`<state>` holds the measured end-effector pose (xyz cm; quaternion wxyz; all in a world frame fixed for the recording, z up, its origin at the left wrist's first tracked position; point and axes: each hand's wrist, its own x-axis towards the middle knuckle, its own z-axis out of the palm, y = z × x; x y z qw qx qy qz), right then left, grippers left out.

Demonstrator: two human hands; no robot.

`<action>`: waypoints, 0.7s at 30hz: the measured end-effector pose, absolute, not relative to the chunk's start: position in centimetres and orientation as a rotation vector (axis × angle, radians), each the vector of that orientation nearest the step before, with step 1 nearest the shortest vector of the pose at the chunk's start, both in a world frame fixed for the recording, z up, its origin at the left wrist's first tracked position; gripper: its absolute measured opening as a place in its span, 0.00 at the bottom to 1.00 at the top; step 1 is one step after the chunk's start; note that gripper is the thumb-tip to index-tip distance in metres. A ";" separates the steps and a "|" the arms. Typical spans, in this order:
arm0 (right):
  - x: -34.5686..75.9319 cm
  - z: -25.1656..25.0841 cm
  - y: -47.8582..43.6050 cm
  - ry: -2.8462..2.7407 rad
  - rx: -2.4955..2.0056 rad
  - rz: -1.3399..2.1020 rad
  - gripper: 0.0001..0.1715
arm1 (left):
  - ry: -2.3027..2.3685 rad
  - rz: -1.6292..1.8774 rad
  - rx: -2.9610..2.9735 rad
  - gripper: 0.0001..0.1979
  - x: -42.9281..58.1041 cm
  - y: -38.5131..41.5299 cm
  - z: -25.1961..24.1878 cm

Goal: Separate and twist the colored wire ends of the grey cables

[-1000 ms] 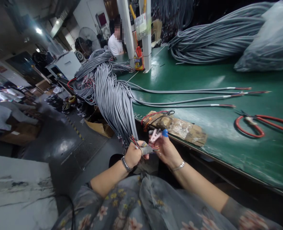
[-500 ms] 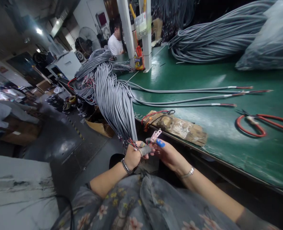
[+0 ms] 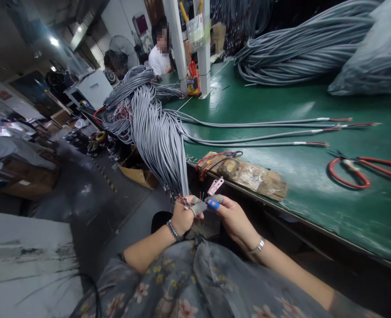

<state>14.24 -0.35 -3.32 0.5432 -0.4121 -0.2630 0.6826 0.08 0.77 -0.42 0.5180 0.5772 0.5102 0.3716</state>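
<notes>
My left hand (image 3: 184, 215), with grey wrapping on its fingers, is closed around the ends of grey cables. Thin coloured wires (image 3: 202, 196) stick up between my two hands. My right hand (image 3: 232, 215) has blue tape on the thumb, and its fingertips pinch together at these wires, close to the left thumb. A pale pink piece with holes (image 3: 215, 187) rises just behind the right fingertips; whether that hand holds it I cannot tell. From my left hand a thick bundle of grey cables (image 3: 158, 137) runs up onto the bench.
On the green bench (image 3: 264, 104) lie three separate cables (image 3: 264, 143) with stripped ends, a worn wooden block (image 3: 248, 176) and red-handled cutters (image 3: 349, 172). A large cable coil (image 3: 297, 57) and a plastic bag (image 3: 370, 57) lie behind. A person (image 3: 159, 55) sits beyond the white post (image 3: 204, 66).
My right hand has turned and moved slightly left, its blue-taped thumb now nearer the left thumb. The wires between the hands show more upright. My left hand stays nearly in place.
</notes>
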 end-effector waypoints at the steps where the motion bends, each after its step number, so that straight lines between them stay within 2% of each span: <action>1: 14.3 -3.3 -0.5 -0.618 -0.971 1.631 0.22 | 1.217 0.910 1.374 0.22 0.1 0.8 -0.6; 8: 15.5 -4.6 0.1 -0.540 -0.800 1.735 0.23 | 1.172 0.957 1.274 0.20 0.2 0.8 -1.0; 13: 16.1 -4.4 2.1 -0.466 -0.724 1.798 0.32 | 1.127 0.959 1.184 0.19 0.8 0.7 -0.3; 18: 15.5 -3.2 3.0 -0.449 -0.750 1.721 0.26 | 1.126 1.011 1.099 0.20 1.5 1.1 -0.1; 21: 15.2 -3.2 3.0 -0.451 -0.714 1.692 0.26 | 1.120 1.027 1.090 0.21 1.7 1.3 0.0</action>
